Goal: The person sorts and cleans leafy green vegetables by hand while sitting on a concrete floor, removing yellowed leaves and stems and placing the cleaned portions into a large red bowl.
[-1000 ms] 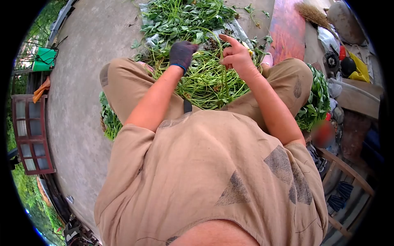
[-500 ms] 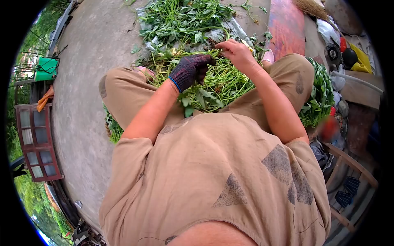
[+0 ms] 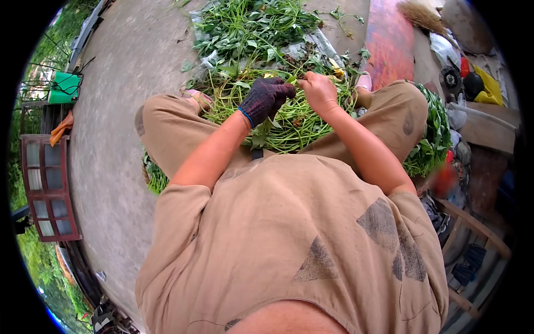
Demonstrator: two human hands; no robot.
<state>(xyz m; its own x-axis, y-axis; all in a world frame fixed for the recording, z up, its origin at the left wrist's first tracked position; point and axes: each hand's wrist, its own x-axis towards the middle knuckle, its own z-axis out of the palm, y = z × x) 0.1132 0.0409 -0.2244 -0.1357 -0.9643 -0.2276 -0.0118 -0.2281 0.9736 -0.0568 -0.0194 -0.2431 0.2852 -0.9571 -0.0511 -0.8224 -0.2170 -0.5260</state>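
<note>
Head view: since half a second ago the right hand (image 3: 321,93) has drawn down toward the body and curled its pointing finger in, while the gloved left hand (image 3: 268,99) has shifted slightly toward it; both are above the near heap of stems (image 3: 295,131), which lies on the ground between the folded legs. Left fingers folded round what looks like a green stem (image 3: 291,80), a short length of it showing between the hands, above the heap's far part. Right thumb and forefinger brought together beside it; whether they grip it, cannot tell, too small. Handling, my judgement: hold the stem firm in the glove, pinch close to the holding point, part it with a short snap rather than a long pull, which could bruise it or drag up neighbours. Main hindrance: the tangle in the heap itself, loose lengths crossing under both hands; the knees either side probably limit elbow room. Around: beyond the heap, a leafy pile (image 3: 256,28) on a pale sheet (image 3: 325,44); left of it, past the left knee, greens (image 3: 156,177); right of it, past the right knee, a larger leafy mass (image 3: 434,139). Farther beyond and right of the heap, a reddish board (image 3: 389,44) and a straw broom (image 3: 420,16).
</note>
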